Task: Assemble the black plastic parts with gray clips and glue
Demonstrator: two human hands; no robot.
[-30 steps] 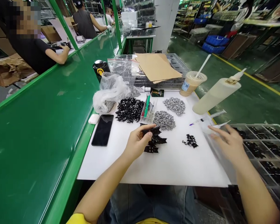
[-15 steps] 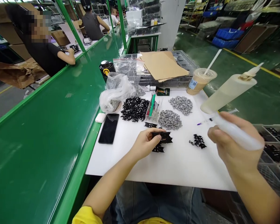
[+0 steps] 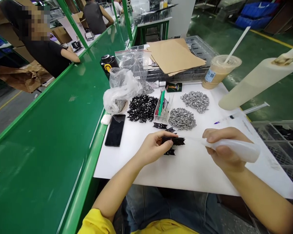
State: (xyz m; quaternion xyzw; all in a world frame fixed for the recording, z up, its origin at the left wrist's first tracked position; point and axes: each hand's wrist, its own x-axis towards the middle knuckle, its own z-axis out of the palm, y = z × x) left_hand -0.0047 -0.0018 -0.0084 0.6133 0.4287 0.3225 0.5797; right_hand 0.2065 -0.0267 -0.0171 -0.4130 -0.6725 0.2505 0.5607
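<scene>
My left hand (image 3: 152, 148) pinches a flat black plastic part (image 3: 174, 140) just above the white work surface (image 3: 185, 169). My right hand (image 3: 222, 151) is wrapped round a translucent white dispenser tube (image 3: 234, 149), whose thin nozzle points left at the black part. More black parts (image 3: 170, 151) lie under and behind the held one. A heap of black parts (image 3: 141, 108) and two heaps of grey metal pieces (image 3: 182, 118) (image 3: 195, 100) lie further back.
A clear box of tools (image 3: 163, 107), a phone (image 3: 115, 129), a white earbud case (image 3: 105, 119), plastic bags (image 3: 122, 91), a lidded drink with straw (image 3: 220, 71), a large white cartridge (image 3: 256, 81), a syringe (image 3: 241, 112), and compartment trays (image 3: 283, 139) surround the work. A green conveyor (image 3: 51, 136) runs along the left; other people work beyond.
My right hand picked up the dispenser tube from the right edge and brought it left to the black part. My left hand kept hold of the part. The camera tilted down.
</scene>
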